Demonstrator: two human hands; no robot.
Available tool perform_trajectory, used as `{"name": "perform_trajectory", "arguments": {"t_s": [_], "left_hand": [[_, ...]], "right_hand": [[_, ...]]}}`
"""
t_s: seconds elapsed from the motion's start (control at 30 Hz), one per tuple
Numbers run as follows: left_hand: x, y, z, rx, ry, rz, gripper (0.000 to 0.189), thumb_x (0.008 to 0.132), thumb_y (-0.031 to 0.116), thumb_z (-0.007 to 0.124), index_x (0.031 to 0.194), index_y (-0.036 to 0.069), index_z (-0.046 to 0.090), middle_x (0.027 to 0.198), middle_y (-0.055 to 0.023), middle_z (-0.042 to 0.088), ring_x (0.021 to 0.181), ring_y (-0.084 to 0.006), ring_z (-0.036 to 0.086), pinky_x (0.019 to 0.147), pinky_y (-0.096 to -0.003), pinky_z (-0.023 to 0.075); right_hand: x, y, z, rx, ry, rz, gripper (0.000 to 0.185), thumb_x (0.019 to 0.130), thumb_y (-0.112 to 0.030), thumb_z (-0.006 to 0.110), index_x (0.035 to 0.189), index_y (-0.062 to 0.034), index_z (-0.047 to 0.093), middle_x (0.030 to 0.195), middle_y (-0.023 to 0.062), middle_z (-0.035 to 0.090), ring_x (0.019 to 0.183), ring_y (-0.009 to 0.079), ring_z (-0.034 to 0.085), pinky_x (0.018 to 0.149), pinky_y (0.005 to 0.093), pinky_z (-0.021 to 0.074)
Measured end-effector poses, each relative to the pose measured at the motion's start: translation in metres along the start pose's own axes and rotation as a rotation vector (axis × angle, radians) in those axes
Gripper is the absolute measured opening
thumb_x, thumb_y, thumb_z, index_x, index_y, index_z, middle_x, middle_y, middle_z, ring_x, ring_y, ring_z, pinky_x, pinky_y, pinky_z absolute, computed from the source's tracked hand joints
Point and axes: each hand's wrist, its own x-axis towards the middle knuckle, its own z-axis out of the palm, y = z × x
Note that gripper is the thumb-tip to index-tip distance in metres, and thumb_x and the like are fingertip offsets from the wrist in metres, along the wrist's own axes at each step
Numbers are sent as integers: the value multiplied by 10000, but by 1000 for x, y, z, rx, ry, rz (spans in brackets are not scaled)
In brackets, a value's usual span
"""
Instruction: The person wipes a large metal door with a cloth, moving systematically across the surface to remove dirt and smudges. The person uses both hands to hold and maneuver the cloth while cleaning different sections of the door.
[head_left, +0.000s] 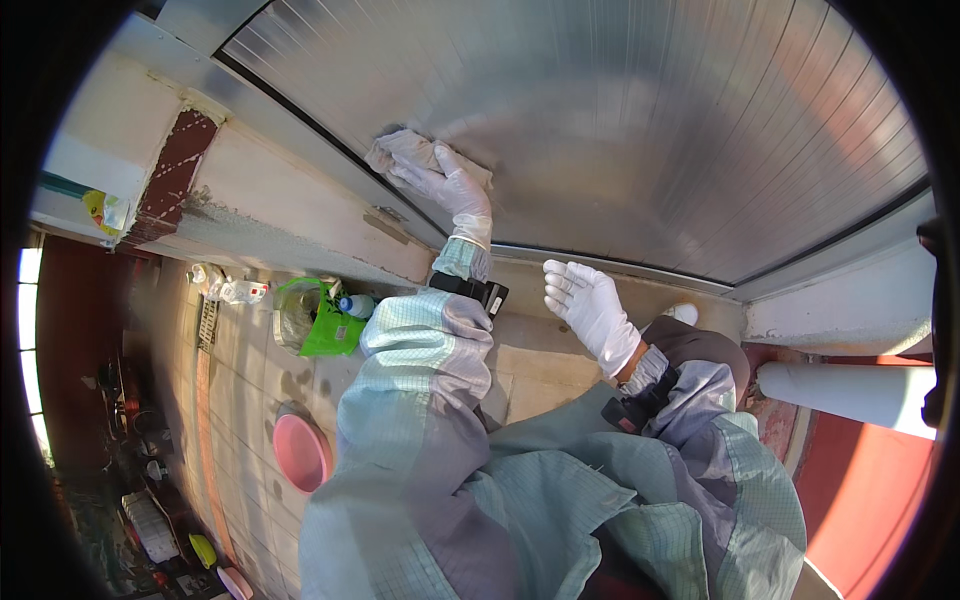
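Observation:
My left hand (454, 187), in a white glove, presses a crumpled, greyish-white cloth (409, 150) against a ribbed, shiny metal door panel (585, 150), near its dark left edge seam. The thumb points up and the other fingers lie over the cloth. Lower and to the right, my right hand (592, 315) is held in front of the panel's bottom edge, also in a white glove. Its fingers are loosely bent, with nothing seen in them. Black devices are strapped round both wrists over the sleeves.
A green bag (330, 326) with a blue-capped bottle (357, 305) stands by the wall at left. Below it on the paved floor is a pink basin (301, 454). A white pipe (840, 390) lies across the right side. A concrete step (540, 360) runs below the door.

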Motion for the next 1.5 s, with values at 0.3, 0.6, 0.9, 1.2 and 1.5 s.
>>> {"name": "perform_trajectory", "arguments": {"t_s": [0.3,0.6,0.9,1.2,1.5], "left_hand": [[-14,-2,3,-64,-255,86,990,879,302,660,1522,-48,-7,1587,-288,-54,1490,-383,-54,1209,-434,17],[-88,19,-8,179,-662,403,987,854,335,671,1545,11,45,1554,-360,-85,1455,-496,-100,1181,-523,16],[-97,21,-8,-58,-740,359,817,993,536,403,1551,31,84,1581,-305,-85,1479,-426,-96,1177,-526,2],[-112,31,-13,-40,-937,441,759,980,537,427,1515,26,260,1571,-268,146,1475,-410,92,1170,-509,130],[-125,34,5,-186,-1263,465,615,974,389,534,1456,26,413,1525,-184,354,1438,-347,271,1173,-435,202]], "right_hand": [[0,7,4,-42,-28,69,352,955,-274,515,1159,-24,653,969,23,668,850,155,606,842,312,504],[3,-9,18,-135,55,-163,313,975,-256,505,1170,-55,642,981,40,659,885,141,617,835,304,504],[33,-56,42,-150,-27,-555,274,920,-276,660,1102,-81,601,1055,33,636,997,154,619,905,315,488],[27,-68,47,-99,247,-655,385,824,-340,775,971,-35,591,925,58,620,823,137,595,744,280,507],[11,-79,34,118,259,-874,231,877,-206,701,1029,-42,646,961,82,676,857,185,659,742,326,556]]}}
